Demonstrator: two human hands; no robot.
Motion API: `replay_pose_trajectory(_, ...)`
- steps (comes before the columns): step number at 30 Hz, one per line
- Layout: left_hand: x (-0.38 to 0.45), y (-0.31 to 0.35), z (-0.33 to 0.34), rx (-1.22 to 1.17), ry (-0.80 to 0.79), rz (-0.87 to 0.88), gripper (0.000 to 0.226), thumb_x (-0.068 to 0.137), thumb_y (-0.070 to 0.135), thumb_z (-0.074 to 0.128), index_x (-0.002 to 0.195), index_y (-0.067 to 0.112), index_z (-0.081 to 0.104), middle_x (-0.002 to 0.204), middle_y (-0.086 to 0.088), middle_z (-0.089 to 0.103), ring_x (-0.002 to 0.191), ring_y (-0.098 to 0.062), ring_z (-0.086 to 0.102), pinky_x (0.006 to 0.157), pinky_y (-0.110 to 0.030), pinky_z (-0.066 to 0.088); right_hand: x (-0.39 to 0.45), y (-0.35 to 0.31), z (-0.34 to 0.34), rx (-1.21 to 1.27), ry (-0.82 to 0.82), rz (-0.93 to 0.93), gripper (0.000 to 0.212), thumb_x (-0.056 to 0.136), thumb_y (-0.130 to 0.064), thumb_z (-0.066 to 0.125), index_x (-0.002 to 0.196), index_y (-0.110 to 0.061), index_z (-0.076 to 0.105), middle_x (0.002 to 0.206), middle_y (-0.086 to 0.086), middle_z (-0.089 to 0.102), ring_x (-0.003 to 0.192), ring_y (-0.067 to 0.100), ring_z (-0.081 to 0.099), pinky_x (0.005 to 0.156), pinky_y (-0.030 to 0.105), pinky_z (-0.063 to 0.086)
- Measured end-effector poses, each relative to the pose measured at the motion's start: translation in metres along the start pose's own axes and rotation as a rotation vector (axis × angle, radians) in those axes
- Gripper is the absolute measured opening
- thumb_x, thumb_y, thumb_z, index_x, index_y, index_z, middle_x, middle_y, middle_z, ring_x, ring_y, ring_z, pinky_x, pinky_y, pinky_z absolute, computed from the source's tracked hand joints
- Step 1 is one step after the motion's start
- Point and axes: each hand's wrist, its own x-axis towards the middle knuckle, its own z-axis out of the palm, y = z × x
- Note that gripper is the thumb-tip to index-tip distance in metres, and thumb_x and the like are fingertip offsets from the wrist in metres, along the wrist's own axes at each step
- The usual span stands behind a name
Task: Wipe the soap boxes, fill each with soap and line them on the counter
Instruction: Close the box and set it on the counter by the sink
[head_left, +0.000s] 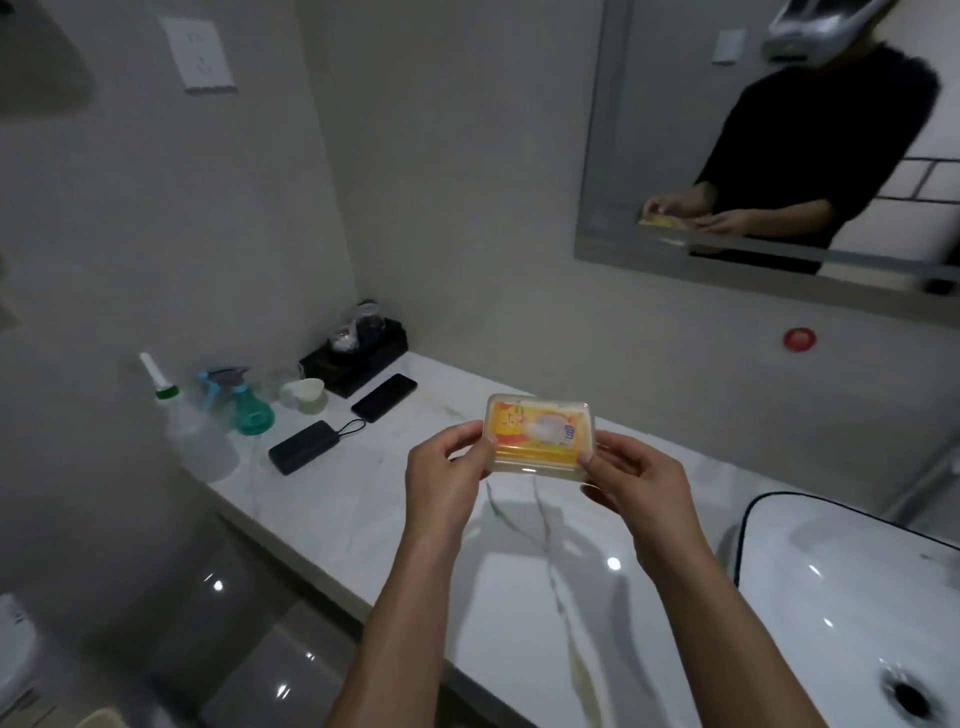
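I hold a clear plastic soap box with a yellow and orange wrapped soap inside, lifted above the white marble counter. My left hand grips its left end and my right hand grips its right end. The box lid faces me and looks closed. No other soap box shows on the counter.
At the counter's far left stand a clear squeeze bottle, a teal spray bottle, a small cup, a power bank, a phone and a black tray. A white basin sits at the right. A mirror hangs above.
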Motion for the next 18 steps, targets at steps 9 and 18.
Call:
replay_pose_trajectory(9, 0.100, -0.031, 0.064, 0.041, -0.245, -0.031, 0.020, 0.087, 0.018, 0.072, 0.107, 0.019, 0.077, 0.100, 0.005, 0.076, 0.096, -0.014, 0.071, 0.087, -0.039, 0.060, 0.066, 0.015, -0.014, -0.015, 0.282, 0.030, 0.030, 0.085, -0.010, 0.076, 0.115, -0.012, 0.072, 0.110, 0.008, 0.075, 0.104, 0.022, 0.070, 0.084, 0.040, 0.060)
replay_pose_trajectory(18, 0.209, -0.077, 0.089, 0.224, -0.457, -0.054, 0.026, 0.085, 0.018, 0.072, 0.111, 0.019, 0.076, 0.098, 0.010, 0.076, 0.092, -0.002, 0.070, 0.089, -0.027, 0.055, 0.143, 0.062, 0.014, -0.170, 0.492, 0.127, 0.038, 0.085, -0.006, 0.074, 0.122, -0.014, 0.071, 0.109, 0.001, 0.075, 0.101, 0.017, 0.071, 0.094, 0.043, 0.057)
